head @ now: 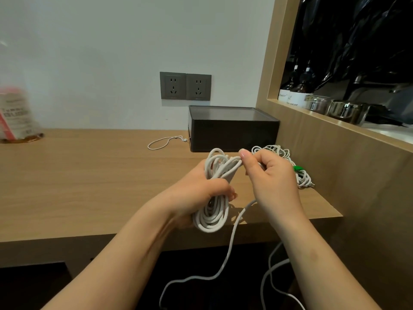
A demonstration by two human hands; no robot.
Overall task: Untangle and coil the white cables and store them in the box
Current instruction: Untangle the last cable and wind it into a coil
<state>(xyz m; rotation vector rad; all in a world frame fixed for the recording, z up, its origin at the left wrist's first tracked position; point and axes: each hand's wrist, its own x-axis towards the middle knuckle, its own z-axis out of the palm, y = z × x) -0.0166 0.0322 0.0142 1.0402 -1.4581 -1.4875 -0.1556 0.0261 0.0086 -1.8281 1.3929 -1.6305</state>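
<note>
Fingers of the left hand wrap round a coiled white cable above the desk; the right hand pinches its top loops. A tangled cable lies behind, near the dark box.

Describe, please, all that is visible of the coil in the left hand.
The coil is thick white cable, plastic-looking, wound in many long oval loops. The left hand grips it round the middle, nearly upright, above the table. The right hand pinches a strand at its top. A loose tail hangs below the table edge.
</note>
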